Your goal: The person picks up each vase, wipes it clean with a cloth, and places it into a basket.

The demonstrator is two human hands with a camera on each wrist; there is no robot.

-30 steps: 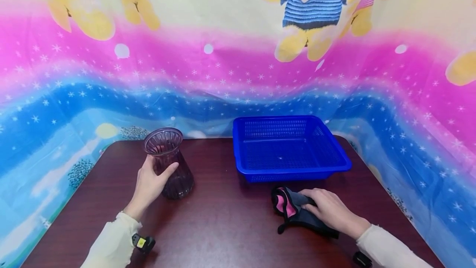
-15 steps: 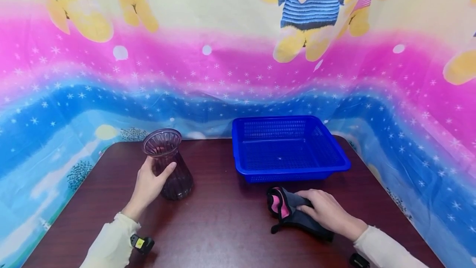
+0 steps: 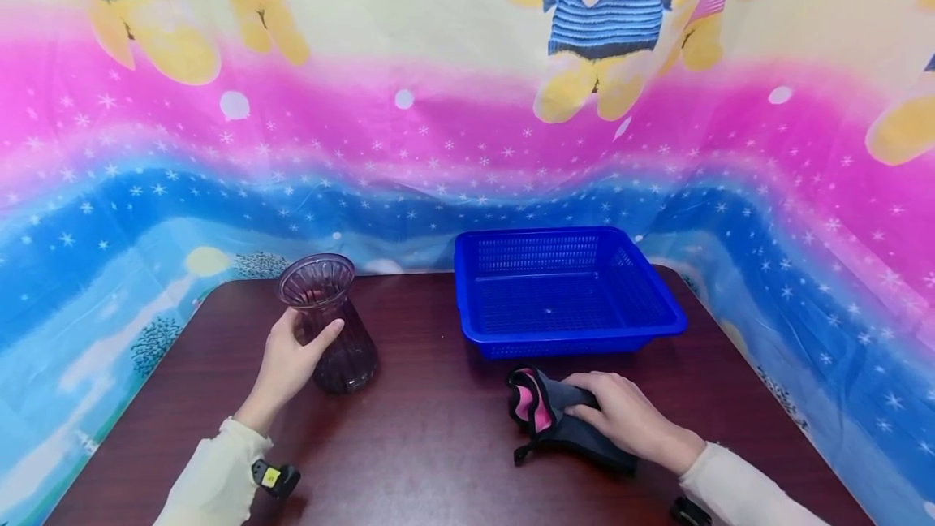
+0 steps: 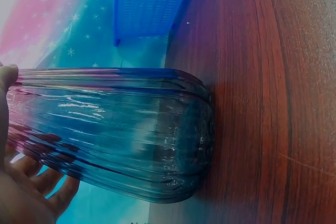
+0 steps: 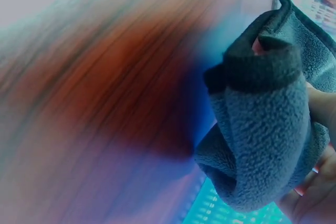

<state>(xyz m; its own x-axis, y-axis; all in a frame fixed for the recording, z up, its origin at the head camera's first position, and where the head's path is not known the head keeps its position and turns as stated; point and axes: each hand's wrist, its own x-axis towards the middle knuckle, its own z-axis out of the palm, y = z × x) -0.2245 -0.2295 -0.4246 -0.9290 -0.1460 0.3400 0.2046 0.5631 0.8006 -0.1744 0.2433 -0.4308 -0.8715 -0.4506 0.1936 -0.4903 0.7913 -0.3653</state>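
Note:
My left hand (image 3: pixel 285 364) grips a ribbed, purple-tinted glass vase (image 3: pixel 346 351) just below its flared rim, at the left of the table. The thumb shows on the near side; in the left wrist view, several fingers curl round beneath the glass vase (image 4: pixel 115 129). On the right, my right hand (image 3: pixel 631 412) holds a bunched grey cloth (image 3: pixel 577 428) with a pink inner side, black edging and a small loop. Close up in the right wrist view, the folded fleecy cloth (image 5: pixel 268 129) hides part of the fingers.
A blue perforated plastic basket (image 3: pixel 573 337) stands at the back right of the dark wood table (image 3: pixel 431 461), just behind the cloth. A printed fabric backdrop (image 3: pixel 409 144) rises along the back and both sides.
My right hand has moved a little to the left with the cloth. The left hand keeps its hold on the vase, and the view has shifted slightly.

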